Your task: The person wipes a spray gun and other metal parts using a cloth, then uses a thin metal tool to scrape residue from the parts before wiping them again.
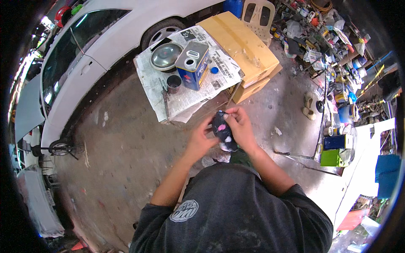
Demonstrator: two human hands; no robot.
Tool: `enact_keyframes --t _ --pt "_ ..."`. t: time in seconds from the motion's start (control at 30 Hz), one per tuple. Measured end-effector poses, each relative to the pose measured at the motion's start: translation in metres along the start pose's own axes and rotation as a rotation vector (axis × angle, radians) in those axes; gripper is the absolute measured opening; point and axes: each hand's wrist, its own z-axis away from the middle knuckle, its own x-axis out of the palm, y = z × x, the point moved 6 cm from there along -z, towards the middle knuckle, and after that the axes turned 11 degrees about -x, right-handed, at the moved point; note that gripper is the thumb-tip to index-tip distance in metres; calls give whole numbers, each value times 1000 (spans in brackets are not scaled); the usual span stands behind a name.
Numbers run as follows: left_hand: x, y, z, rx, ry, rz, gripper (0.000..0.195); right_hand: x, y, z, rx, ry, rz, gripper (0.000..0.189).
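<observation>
A dark cloth [225, 134] with pink and white patches is up in front of my chest. My right hand [239, 126] pinches its upper edge between thumb and fingers. At its left side my left hand [202, 137] has thumb and fingers spread around the cloth; whether they grip it is unclear. Beyond the hands, a newspaper-covered table [148, 91] bears a rectangular metal can [199, 69] with its round mouth uncapped. A blue cap [214, 70] lies to the can's right, a dark open cup [173, 84] to its left, and a round metal lid or pan [165, 57] behind the cup.
A thin dark tool [165, 102] lies at the table's near left edge. Cardboard boxes [243, 47] adjoin the table's right side. A white car [91, 60] stands at the left and behind. Cluttered shelves [341, 69], a pair of shoes [308, 107] and a metal frame [297, 155] are at the right.
</observation>
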Motion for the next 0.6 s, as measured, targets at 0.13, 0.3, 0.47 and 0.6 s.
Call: enact_keyframes --t 0.13,0.3,0.47,0.6 --pt "11 25 14 397 91 -592 77 -5 -1 -13 83 -17 13 11" --pt "4 19 -1 179 -31 -271 76 -7 -12 17 -55 -57 95 10" --pt "9 1 7 240 -46 -431 76 -14 1 11 127 -58 53 10" --pt "6 -5 4 197 -42 -430 77 -10 -10 21 33 -70 163 12"
